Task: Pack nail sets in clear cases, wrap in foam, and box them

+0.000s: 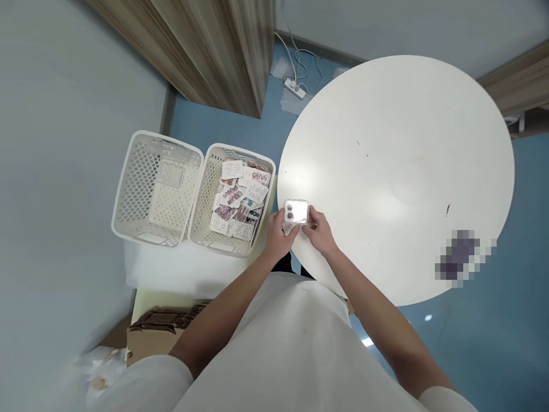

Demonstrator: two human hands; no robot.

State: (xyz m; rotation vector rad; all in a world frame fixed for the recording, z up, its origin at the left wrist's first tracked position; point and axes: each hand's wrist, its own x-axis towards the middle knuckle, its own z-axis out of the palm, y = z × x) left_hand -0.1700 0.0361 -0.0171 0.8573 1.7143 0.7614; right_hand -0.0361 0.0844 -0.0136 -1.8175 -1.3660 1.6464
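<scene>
Hands [278, 236] [319, 232], numbering 2, grip 1 clear case [296, 211] above 1 round table [407, 126], near 2 baskets [139, 183] [205, 200].

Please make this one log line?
left hand: holds clear plastic case; right hand: same case; below: round white table; nearer basket: cards

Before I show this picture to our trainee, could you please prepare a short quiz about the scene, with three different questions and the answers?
1. Count: How many white perforated baskets are in view?
2. True or false: The left hand and the right hand are both touching the small case.
3. Open question: What lies in the basket nearer to the round table?

Key:
1. Two.
2. True; there are fingers at each side of it.
3. A pile of printed cards.
</scene>
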